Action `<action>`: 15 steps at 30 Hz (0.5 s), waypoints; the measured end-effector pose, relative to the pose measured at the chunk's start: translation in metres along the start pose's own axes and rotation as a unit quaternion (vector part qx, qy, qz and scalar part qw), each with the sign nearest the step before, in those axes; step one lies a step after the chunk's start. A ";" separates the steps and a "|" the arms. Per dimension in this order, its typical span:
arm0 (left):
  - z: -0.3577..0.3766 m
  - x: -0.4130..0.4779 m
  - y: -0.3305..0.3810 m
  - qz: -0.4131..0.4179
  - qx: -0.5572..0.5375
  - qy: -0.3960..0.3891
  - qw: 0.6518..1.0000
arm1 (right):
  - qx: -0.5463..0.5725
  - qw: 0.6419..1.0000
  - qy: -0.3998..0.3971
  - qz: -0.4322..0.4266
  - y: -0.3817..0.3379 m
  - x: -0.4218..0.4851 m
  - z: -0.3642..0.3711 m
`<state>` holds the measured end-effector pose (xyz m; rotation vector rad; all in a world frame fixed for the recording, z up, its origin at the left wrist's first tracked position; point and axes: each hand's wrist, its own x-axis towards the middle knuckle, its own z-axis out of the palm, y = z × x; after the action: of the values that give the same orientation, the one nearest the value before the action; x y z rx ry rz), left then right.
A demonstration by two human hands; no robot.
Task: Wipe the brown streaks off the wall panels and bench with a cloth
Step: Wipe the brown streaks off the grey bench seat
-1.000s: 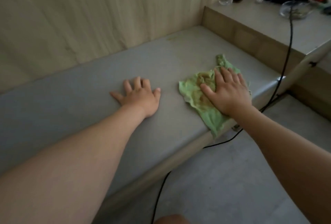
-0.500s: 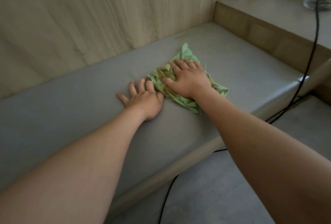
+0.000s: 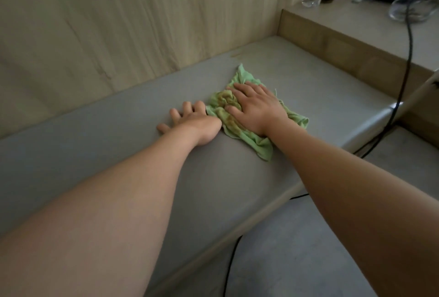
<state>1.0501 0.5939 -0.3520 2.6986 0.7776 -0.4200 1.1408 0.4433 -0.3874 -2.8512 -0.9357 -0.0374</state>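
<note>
Head view shows your right hand (image 3: 256, 111) laid flat on the green cloth (image 3: 259, 145), fingers straight and pressing down rather than curled round it. The cloth lies crumpled on the grey bench (image 3: 118, 135), about midway between the front edge and the wall panels (image 3: 118, 23). Its left part is stained brown where it has picked up dirt. Your left hand (image 3: 194, 125) rests palm down on the bench with fingers spread, holding nothing. It sits right against the cloth's left edge, apparently bracing you.

Judging progress, the bench around your hands looks even and grey, so that stretch seems done or nearly so. One brownish smear (image 3: 236, 54) shows at the back of the bench, close to where it meets the panels and a little beyond the cloth, so that patch is left to wipe. On the panels you can see a small dark mark (image 3: 103, 72) low down, though it is hard to tell dirt from wood grain there. The far left of the bench is dim and cannot be judged.

A black cable (image 3: 407, 59) hangs past the bench's right end, below the raised ledge (image 3: 344, 18).
</note>
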 end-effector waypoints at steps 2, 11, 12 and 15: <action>0.002 0.000 -0.005 0.019 0.017 0.051 0.998 | 0.000 1.000 -0.008 0.019 -0.004 -0.005 0.001; 0.003 0.011 -0.010 0.165 0.125 0.198 0.958 | -0.004 0.998 -0.034 0.061 -0.026 -0.052 -0.005; 0.002 0.014 -0.009 0.163 0.118 0.204 0.958 | -0.004 0.998 -0.034 0.060 -0.026 -0.054 -0.005; 0.003 0.019 -0.003 0.139 0.077 0.199 0.967 | 0.001 0.999 -0.044 0.033 -0.018 -0.066 -0.010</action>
<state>1.0637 0.6041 -0.3617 3.0244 0.4580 0.1406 1.0766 0.4176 -0.3797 -2.9003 -0.8571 0.0959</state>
